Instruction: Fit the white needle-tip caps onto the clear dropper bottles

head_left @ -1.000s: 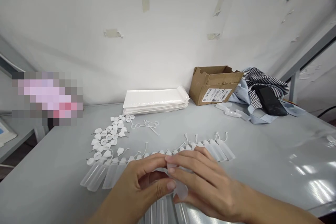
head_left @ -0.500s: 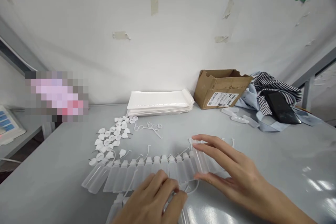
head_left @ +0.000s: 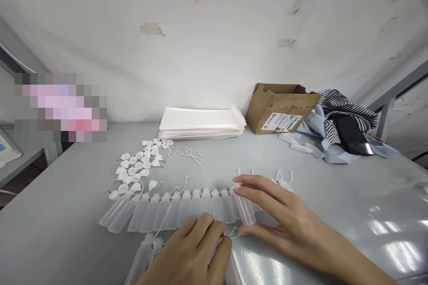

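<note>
A row of several small translucent plastic bottles (head_left: 174,211) with white tips lies side by side on the grey table (head_left: 60,236). My right hand (head_left: 281,216) is spread open at the row's right end, index fingertip and thumb touching the two ends of one bottle (head_left: 244,208). My left hand (head_left: 197,249) is curled with its fingers bent together in front of the row; what is under them is hidden. Two more bottles (head_left: 144,256) lie just left of that hand. A scatter of white caps (head_left: 137,167) sits behind the row's left end.
A stack of white padded envelopes (head_left: 202,122) lies against the wall. To its right stands a cardboard box (head_left: 281,104), then striped cloth (head_left: 341,106) with a black phone (head_left: 351,133) on it. Loose bottles (head_left: 301,146) and thin plastic rings (head_left: 187,153) lie behind.
A second ago both hands were pinched together over one bottle. They have parted: the right went to the row's right end, the left dropped back toward me and curled.
</note>
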A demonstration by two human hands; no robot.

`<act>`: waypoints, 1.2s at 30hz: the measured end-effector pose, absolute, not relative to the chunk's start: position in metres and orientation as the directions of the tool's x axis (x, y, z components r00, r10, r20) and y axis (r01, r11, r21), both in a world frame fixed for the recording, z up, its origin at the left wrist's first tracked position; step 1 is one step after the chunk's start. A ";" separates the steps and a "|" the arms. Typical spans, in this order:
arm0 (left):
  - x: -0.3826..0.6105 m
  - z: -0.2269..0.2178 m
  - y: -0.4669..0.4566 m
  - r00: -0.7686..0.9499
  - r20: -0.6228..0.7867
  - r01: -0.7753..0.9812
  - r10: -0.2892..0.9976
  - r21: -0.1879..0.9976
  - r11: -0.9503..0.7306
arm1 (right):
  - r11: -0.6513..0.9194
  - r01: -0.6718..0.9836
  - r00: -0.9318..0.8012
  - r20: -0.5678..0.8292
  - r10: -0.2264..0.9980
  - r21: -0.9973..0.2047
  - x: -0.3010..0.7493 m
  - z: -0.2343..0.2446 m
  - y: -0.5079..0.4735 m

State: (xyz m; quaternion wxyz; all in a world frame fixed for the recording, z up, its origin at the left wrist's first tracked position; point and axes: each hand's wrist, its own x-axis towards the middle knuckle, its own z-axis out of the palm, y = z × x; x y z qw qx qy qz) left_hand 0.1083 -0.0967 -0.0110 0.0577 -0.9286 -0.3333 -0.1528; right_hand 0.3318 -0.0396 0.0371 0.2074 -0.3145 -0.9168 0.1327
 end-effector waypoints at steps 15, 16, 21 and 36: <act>0.107 -0.013 -0.104 0.728 0.421 0.644 0.541 -0.151 -0.750 | 0.783 0.493 -0.739 0.292 0.607 -0.381 0.327 0.037 -0.041; 0.108 -0.015 -0.104 0.731 0.415 0.639 0.541 -0.140 -0.756 | 0.780 0.492 -0.740 0.287 0.609 -0.387 0.327 0.037 -0.041; 0.112 -0.017 -0.104 0.714 0.432 0.653 0.551 -0.126 -0.747 | 0.769 0.487 -0.729 0.292 0.619 -0.413 0.325 0.037 -0.040; 0.098 0.000 -0.103 0.682 0.242 0.678 0.690 0.146 -0.721 | 0.780 0.454 -0.854 0.040 0.519 -0.430 0.331 0.050 -0.058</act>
